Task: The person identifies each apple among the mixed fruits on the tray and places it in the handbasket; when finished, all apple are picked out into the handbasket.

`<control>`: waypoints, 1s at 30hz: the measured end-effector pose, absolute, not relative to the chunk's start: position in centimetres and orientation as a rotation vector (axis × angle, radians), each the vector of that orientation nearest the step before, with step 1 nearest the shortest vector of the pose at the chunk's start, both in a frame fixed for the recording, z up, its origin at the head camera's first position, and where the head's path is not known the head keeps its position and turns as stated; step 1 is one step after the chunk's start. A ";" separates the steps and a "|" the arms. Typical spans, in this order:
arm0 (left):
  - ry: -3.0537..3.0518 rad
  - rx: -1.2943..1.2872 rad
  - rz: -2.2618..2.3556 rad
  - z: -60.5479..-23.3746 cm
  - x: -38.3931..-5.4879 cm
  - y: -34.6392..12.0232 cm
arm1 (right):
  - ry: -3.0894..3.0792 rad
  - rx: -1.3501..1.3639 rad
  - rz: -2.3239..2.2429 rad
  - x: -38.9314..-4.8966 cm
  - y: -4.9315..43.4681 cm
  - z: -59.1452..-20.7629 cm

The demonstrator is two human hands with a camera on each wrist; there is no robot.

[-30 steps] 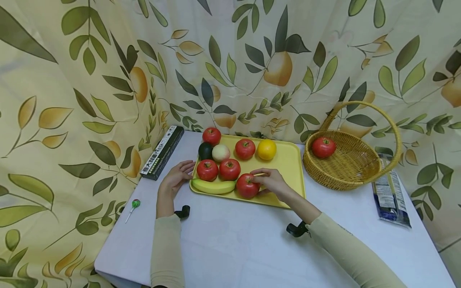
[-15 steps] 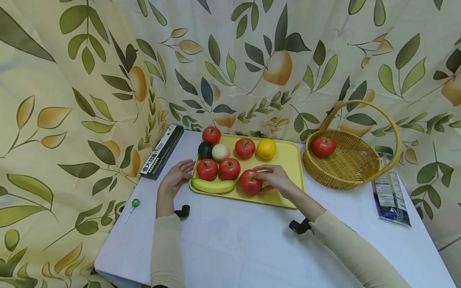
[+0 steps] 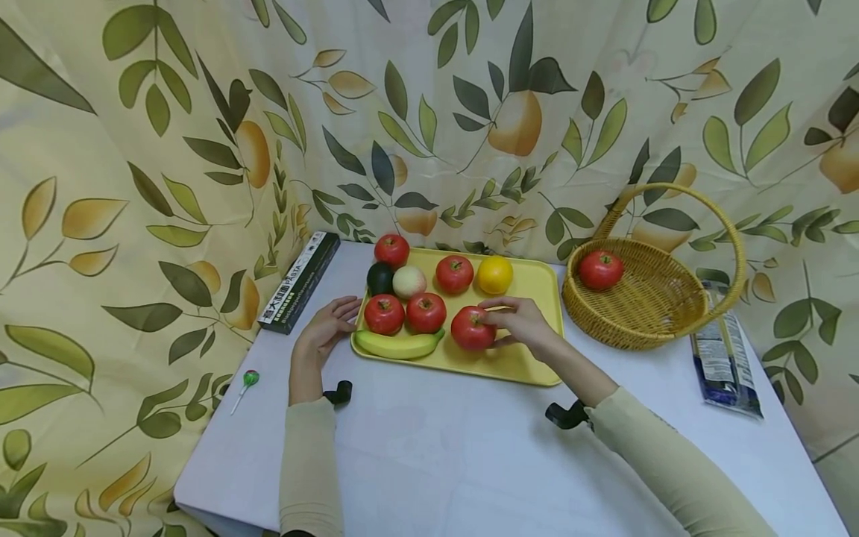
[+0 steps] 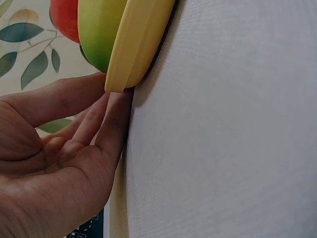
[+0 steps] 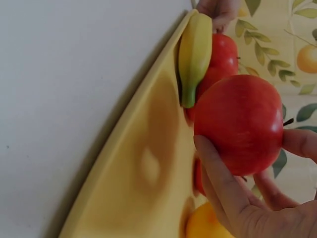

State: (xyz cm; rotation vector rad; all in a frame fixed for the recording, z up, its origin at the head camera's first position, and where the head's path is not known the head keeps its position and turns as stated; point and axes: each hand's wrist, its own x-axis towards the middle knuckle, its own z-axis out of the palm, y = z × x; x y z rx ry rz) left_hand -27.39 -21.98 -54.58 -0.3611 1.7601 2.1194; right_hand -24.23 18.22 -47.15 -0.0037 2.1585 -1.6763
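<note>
My right hand (image 3: 523,323) grips a red apple (image 3: 473,328) between thumb and fingers. In the right wrist view the apple (image 5: 240,124) hangs a little above the yellow tray (image 5: 124,163), its dark stem showing. At the tray's left front corner, my left hand (image 3: 329,326) pinches the rim, thumb on top and fingers lower, as the left wrist view shows beside the tray rim (image 4: 126,64). Along the tray's front edge lies a banana (image 3: 397,344). Behind it are several more red apples (image 3: 426,312), a pale round fruit (image 3: 409,282), a dark oval fruit (image 3: 380,277) and an orange (image 3: 494,274).
A handled wicker basket (image 3: 620,332) with one red apple (image 3: 600,269) stands right of the tray. Beyond it lies a plastic packet (image 3: 723,365). Left of the tray are a long dark pasta box (image 3: 300,282) and a green lollipop (image 3: 250,378). A patterned curtain (image 3: 456,97) closes off the back.
My right hand has lifted the apple from the tray beside the banana and shifted it slightly right and back. The left hand stays at the tray's corner.
</note>
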 end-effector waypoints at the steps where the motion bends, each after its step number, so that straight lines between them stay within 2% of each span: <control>1: 1.761 -0.360 2.120 -54.6 -27.4 -22.0 | 2.158 -0.004 -1.681 -24.3 18.3 -47.1; 30: 1.745 -0.383 2.123 -54.5 -27.4 -21.9 | 2.149 -0.008 -1.731 -26.0 20.1 -45.1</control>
